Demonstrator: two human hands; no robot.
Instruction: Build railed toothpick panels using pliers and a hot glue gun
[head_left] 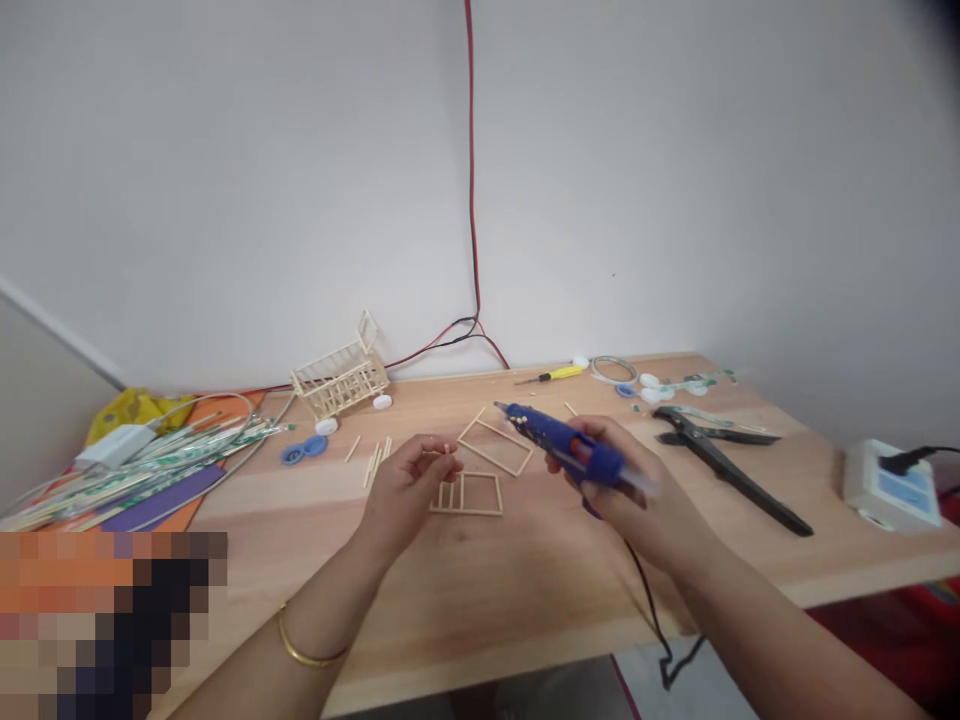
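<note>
My right hand [626, 490] is closed round a blue hot glue gun [559, 440], its nozzle pointing left and away from me. A glue stick juts from the gun's rear. The fingers of my left hand [412, 485] pinch a short wooden stick [448, 449]; only its tip shows. Just right of that hand lies a small stick frame [501, 492] with several crossbars, partly hidden by my fingers. Behind it rests a second, open rectangular frame [480, 455]. Short loose sticks [373, 465] lie left of my left hand.
A stick-built cart [341, 385] with white cap wheels stands at the back left. Bagged sticks [165, 455] and blue caps [304, 450] are on the left. Rightward lie a yellow screwdriver [555, 375], black cutters [735, 470] and a power socket [892, 485]. The gun's cord [649, 590] hangs over the front edge.
</note>
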